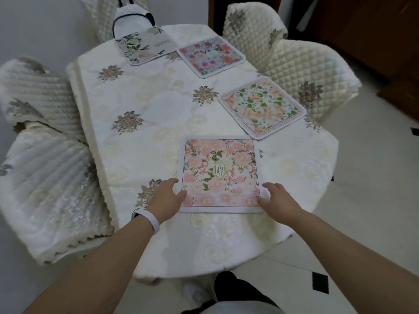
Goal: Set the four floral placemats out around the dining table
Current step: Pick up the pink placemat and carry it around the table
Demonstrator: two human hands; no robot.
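A pink floral placemat (221,174) lies flat at the near edge of the dining table (145,137). My left hand (166,196) rests at its lower left corner, thumb on the mat. At the lower right corner my right hand (277,201) touches the mat's edge with fingers spread. A green-and-peach placemat (261,106) lies at the right side. A bright pink-and-orange placemat (212,55) sits at the far right. At the far end lies a grey-green placemat (144,46).
Quilted cream chairs stand at the right (301,71), far right (249,23) and left (38,105). A cream cloth (52,191) drapes over the left chair seat. A white bag with dark trim (132,19) sits behind the far mat. Dark wooden furniture (362,30) stands at the upper right.
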